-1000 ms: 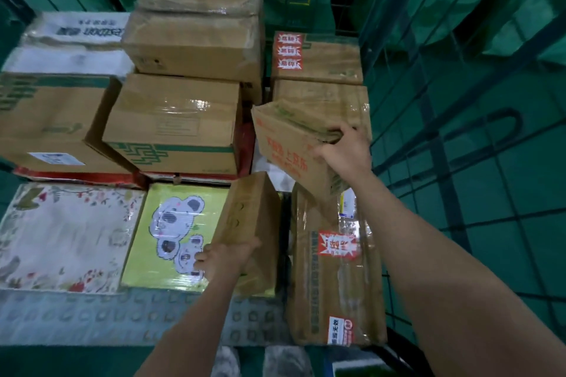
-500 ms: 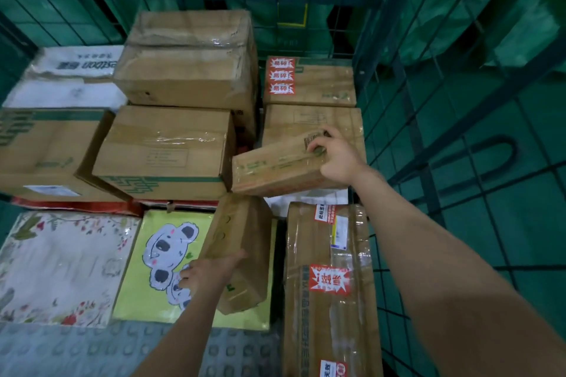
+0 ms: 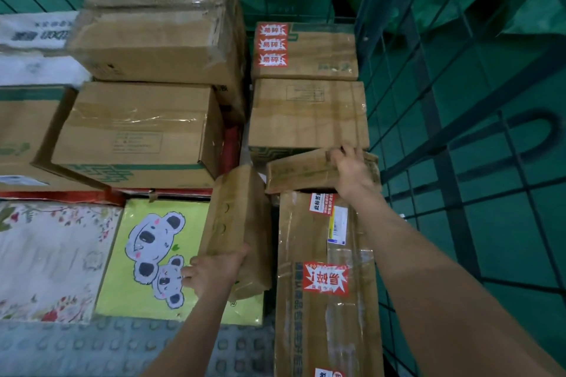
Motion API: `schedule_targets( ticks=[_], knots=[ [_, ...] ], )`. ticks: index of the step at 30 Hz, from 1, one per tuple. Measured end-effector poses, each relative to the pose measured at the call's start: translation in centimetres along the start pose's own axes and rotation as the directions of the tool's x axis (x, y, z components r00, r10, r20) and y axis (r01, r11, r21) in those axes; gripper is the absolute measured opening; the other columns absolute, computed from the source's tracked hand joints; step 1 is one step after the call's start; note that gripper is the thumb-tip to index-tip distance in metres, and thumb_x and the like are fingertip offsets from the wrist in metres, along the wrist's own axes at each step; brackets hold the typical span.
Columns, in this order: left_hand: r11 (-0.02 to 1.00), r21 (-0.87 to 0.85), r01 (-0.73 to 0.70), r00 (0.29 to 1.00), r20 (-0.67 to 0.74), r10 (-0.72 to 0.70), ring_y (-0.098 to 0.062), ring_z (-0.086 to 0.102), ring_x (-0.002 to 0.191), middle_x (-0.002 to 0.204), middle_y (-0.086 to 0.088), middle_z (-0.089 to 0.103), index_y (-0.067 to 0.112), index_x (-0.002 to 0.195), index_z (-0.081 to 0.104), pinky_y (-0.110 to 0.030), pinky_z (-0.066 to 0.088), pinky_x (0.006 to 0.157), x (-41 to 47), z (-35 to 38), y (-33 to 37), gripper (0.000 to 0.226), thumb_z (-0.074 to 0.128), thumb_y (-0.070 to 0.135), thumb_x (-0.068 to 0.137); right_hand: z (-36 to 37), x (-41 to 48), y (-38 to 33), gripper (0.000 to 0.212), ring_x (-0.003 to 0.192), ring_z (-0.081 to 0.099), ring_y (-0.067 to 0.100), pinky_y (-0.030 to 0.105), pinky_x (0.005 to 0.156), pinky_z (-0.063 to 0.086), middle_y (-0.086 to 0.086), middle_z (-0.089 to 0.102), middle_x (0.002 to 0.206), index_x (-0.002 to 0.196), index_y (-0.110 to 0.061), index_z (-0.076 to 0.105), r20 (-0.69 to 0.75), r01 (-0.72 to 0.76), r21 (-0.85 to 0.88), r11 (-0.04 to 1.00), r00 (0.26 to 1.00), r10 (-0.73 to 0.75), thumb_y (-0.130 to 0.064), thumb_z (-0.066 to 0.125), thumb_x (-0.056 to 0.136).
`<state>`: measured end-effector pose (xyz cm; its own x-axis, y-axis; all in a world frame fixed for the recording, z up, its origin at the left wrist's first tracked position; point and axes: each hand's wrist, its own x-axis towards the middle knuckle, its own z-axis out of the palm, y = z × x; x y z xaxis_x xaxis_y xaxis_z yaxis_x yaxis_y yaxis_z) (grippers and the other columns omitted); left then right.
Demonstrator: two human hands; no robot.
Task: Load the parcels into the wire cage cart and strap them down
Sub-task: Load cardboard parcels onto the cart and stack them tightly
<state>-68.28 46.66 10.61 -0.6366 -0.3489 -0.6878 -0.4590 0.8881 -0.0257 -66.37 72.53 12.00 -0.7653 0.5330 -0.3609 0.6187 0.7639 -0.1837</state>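
Inside the green wire cage cart (image 3: pixel 398 76) lie several taped cardboard parcels. My right hand (image 3: pixel 352 171) grips the far edge of a small flat brown box (image 3: pixel 297 170), which lies tilted between a plain brown box (image 3: pixel 306 115) behind it and a long taped box with red stickers (image 3: pixel 321 285) in front. My left hand (image 3: pixel 214 272) holds the near end of a narrow brown box (image 3: pixel 239 223) that stands on a yellow-green koala box (image 3: pixel 147 254).
A tall taped box (image 3: pixel 159 30) and a green-printed box (image 3: pixel 134 135) fill the middle. A box with three red stickers (image 3: pixel 306 50) sits at the back right. A floral box (image 3: pixel 52 257) lies left. Grey studded flooring (image 3: pixel 92 349) runs along the near edge. Cage mesh closes the right side.
My right hand has swung the small flat box from upright down to the right, into the gap by the cage wall. My left hand has stayed on the narrow box.
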Motion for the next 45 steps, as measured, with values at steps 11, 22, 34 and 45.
schedule_targets(
  ticks=[11, 22, 34, 45],
  knots=[
    [0.975, -0.216, -0.053, 0.989, -0.145, 0.021, -0.037, 0.029, 0.126, 0.133, -0.027, 0.033, -0.010, 0.133, 0.028, -0.039, 0.020, 0.106, 0.6, 2.5, -1.8, 0.123, 0.053, 0.056, 0.033, 3.5, 3.0, 3.4, 0.037, 0.138, 0.027, 0.025, 0.042, 0.108, 0.034, 0.003, 0.029, 0.150, 0.079, -0.016, 0.038, -0.078, 0.041, 0.229, 0.973, 0.997, -0.024, 0.019, 0.048, 0.073],
    [0.966, -0.234, -0.111, 0.971, -0.233, 0.056, -0.035, 0.028, 0.125, 0.133, -0.026, 0.034, -0.008, 0.134, 0.029, -0.039, 0.018, 0.106, 1.1, 2.7, -3.4, 0.120, 0.057, 0.054, 0.036, 2.7, 2.5, 4.1, 0.035, 0.132, 0.034, 0.022, 0.012, 0.091, 0.023, 0.001, 0.028, 0.151, 0.076, -0.015, 0.040, -0.040, 0.011, 0.284, 0.959, 0.999, 0.000, 0.019, 0.042, 0.075],
    [0.982, -0.187, -0.005, 0.988, -0.150, -0.023, -0.036, 0.030, 0.123, 0.131, -0.028, 0.034, -0.013, 0.132, 0.028, -0.040, 0.022, 0.102, 0.9, 3.5, -5.5, 0.125, 0.059, 0.064, 0.039, -0.5, 2.0, -1.7, 0.033, 0.114, 0.038, 0.028, 0.046, 0.092, 0.043, 0.004, 0.041, 0.125, 0.097, -0.023, 0.049, 0.000, 0.076, 0.179, 0.981, 0.997, -0.077, -0.004, 0.056, 0.071],
    [0.990, 0.139, -0.012, 0.999, -0.047, 0.019, -0.037, 0.035, 0.128, 0.138, -0.025, 0.032, -0.014, 0.137, 0.017, -0.038, 0.033, 0.106, 3.7, 4.9, -7.8, 0.117, 0.060, 0.072, 0.070, -1.3, 0.9, -9.8, 0.057, 0.119, 0.033, 0.028, 0.030, 0.075, 0.035, 0.005, 0.040, 0.129, 0.128, -0.020, 0.048, -0.091, 0.226, 0.053, 0.973, 0.971, -0.220, -0.018, 0.061, 0.073]
  ],
)
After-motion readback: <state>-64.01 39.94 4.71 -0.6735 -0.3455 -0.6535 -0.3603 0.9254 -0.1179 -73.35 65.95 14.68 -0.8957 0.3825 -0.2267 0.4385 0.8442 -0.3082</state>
